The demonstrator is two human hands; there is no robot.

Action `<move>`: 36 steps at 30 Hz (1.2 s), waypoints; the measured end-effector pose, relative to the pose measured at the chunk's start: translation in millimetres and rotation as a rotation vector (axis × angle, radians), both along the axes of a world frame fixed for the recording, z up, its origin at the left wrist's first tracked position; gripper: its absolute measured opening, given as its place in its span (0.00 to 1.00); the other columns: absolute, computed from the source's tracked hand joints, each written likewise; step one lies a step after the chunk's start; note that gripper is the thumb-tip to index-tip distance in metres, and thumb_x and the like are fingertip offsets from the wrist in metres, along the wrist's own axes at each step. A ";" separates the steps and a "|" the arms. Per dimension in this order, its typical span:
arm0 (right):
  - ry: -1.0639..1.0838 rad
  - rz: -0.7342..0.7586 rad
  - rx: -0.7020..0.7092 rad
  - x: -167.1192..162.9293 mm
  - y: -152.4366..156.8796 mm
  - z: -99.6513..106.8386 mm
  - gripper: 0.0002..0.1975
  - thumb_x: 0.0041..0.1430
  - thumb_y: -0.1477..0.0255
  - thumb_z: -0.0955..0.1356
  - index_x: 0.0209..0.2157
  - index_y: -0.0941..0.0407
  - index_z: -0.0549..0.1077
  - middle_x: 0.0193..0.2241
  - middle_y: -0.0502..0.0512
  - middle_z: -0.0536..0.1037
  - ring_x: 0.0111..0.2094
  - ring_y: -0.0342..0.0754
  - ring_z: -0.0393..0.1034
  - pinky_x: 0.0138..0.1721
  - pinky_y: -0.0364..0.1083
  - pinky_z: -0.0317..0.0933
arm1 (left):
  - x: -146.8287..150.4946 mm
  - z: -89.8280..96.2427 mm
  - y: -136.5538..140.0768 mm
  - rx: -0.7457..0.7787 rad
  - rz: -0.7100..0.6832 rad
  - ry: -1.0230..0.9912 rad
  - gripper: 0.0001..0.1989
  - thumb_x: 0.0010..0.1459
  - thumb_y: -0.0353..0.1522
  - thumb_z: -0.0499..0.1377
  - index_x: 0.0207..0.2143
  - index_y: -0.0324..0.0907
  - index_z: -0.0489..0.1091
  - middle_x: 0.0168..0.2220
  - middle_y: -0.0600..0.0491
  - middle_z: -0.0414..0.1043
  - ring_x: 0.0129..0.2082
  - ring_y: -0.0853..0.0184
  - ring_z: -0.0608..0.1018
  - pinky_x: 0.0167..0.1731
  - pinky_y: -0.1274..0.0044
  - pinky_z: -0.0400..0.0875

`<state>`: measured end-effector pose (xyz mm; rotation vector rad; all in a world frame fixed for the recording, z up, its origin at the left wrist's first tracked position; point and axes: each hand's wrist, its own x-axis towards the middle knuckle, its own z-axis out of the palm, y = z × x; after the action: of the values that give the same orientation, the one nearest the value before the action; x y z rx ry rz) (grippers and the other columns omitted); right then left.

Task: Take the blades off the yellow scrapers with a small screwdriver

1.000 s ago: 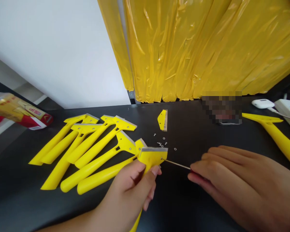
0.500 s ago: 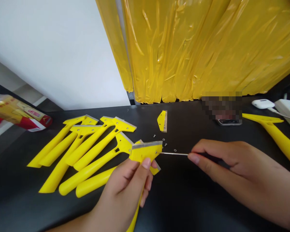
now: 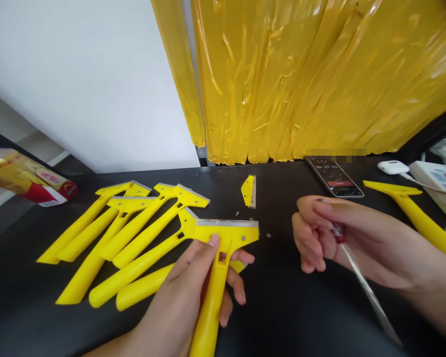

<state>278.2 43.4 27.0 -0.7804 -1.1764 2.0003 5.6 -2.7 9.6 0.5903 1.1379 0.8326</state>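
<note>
Right now, left grip: my left hand (image 3: pixel 188 285) is closed around the neck of a yellow scraper (image 3: pixel 215 287), thumb lying on the near face just below its head.
Held scraper: it is raised in front of me over the desk (image 3: pixel 278 310), handle running down out of the picture's lower edge, metal blade along the top of the head; a screw head (image 3: pixel 243 238) shows near its right end.
Right grip: my right hand (image 3: pixel 351 240) is curled around a screwdriver (image 3: pixel 367 290), well apart from the scraper; the handle is mostly hidden by my fingers, and the metal shaft slants toward the lower right.
Scraper pile: seven more yellow scrapers (image 3: pixel 144 236) lie to the left, heads away from me, some overlapping.
Loose parts: beyond the held scraper lie a yellow plate with a blade (image 3: pixel 248 191), a small screw (image 3: pixel 237 213) and a small metal ring (image 3: pixel 268 235).
Right side: a phone (image 3: pixel 336 179) shows a timer; near it are another scraper (image 3: pixel 423 220), a white case (image 3: pixel 392 167) and a power strip (image 3: pixel 429 181).
Backdrop: yellow plastic sheeting (image 3: pixel 290 84) hangs behind the desk.
</note>
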 end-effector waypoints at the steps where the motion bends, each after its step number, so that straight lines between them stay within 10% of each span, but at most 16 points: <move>1: -0.111 0.011 0.019 -1.8 -0.9 -1.4 0.19 0.75 0.56 0.65 0.31 0.53 0.67 0.27 0.48 0.72 0.23 0.43 0.67 0.31 0.49 0.74 | -0.5 -0.3 -0.7 -0.005 0.001 -0.025 0.22 0.66 0.49 0.63 0.46 0.39 0.76 0.40 0.44 0.81 0.25 0.66 0.77 0.19 0.79 0.65; 6: -0.986 -0.012 0.558 -12.0 -6.2 -18.1 0.08 0.72 0.64 0.67 0.42 0.51 0.77 0.32 0.50 0.77 0.29 0.47 0.71 0.30 0.44 0.65 | -4.8 -1.9 -5.4 -0.009 -0.109 -0.106 0.25 0.68 0.51 0.56 0.46 0.39 0.78 0.30 0.47 0.78 0.22 0.67 0.72 0.19 0.79 0.61; 10: -1.216 -0.033 0.889 -23.8 -10.3 -32.9 0.13 0.71 0.72 0.64 0.50 0.50 0.78 0.45 0.55 0.84 0.41 0.53 0.81 0.42 0.50 0.70 | -4.6 -1.0 -10.6 -0.008 -0.215 -0.088 0.30 0.69 0.55 0.53 0.49 0.38 0.76 0.26 0.49 0.77 0.14 0.74 0.66 0.19 0.79 0.55; 18: -1.226 -0.031 0.857 -27.3 -5.7 -41.2 0.09 0.69 0.75 0.64 0.42 0.53 0.77 0.35 0.53 0.83 0.32 0.50 0.77 0.34 0.48 0.63 | -5.3 -4.4 -13.6 0.057 -0.297 -0.168 0.28 0.72 0.53 0.53 0.47 0.39 0.78 0.27 0.49 0.78 0.15 0.75 0.67 0.17 0.81 0.56; 23: -1.097 -0.034 0.731 -29.4 -8.4 -29.8 0.10 0.73 0.67 0.65 0.39 0.53 0.77 0.31 0.51 0.79 0.30 0.46 0.71 0.31 0.44 0.62 | -3.7 -6.2 -17.5 -0.021 -0.399 -0.188 0.24 0.67 0.54 0.63 0.41 0.41 0.77 0.26 0.52 0.76 0.15 0.75 0.68 0.16 0.83 0.57; 29: -0.517 0.149 -0.017 -36.4 -18.9 -15.3 0.15 0.61 0.59 0.76 0.33 0.56 0.75 0.23 0.43 0.68 0.21 0.36 0.54 0.21 0.36 0.50 | -2.4 -9.2 -20.5 -0.020 -0.561 -0.217 0.28 0.61 0.55 0.69 0.42 0.37 0.80 0.30 0.50 0.77 0.26 0.73 0.76 0.27 0.83 0.66; 36: -0.338 0.129 -0.316 -35.7 -25.3 -21.9 0.16 0.59 0.59 0.79 0.35 0.55 0.75 0.21 0.42 0.62 0.19 0.36 0.50 0.19 0.36 0.45 | -1.8 -10.6 -13.8 0.021 -0.551 -0.148 0.27 0.62 0.56 0.67 0.38 0.38 0.79 0.27 0.52 0.77 0.23 0.73 0.74 0.23 0.84 0.66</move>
<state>242.5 18.0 5.1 -1.2698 -1.1283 2.2559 3.8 -16.5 -1.0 0.7985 0.7746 0.4035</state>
